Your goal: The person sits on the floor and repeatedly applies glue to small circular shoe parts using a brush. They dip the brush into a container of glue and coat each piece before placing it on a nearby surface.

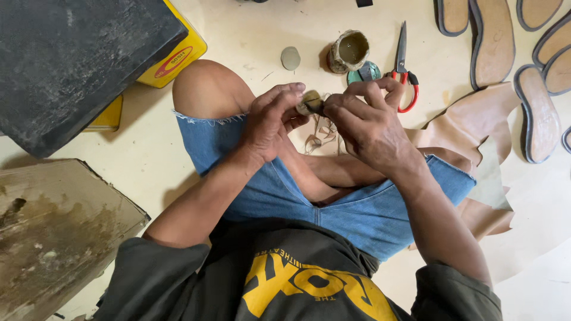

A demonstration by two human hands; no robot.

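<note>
Both hands, left hand and right hand, grip a small tan piece; glue-crusted pot holds murky liquid.

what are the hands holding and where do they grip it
Left hand and right hand pinch a small tan piece between their fingertips, one at each side; what it is cannot be told.

We see blue denim shorts with frayed pale hems and a dark olive shirt printed in yellow. The scissors have red handles and grey blades. The shoe soles are tan with dark rims, and the leather sheet is light brown. A yellow box with a red mark lies under a black slab. The floor is cream.
</note>
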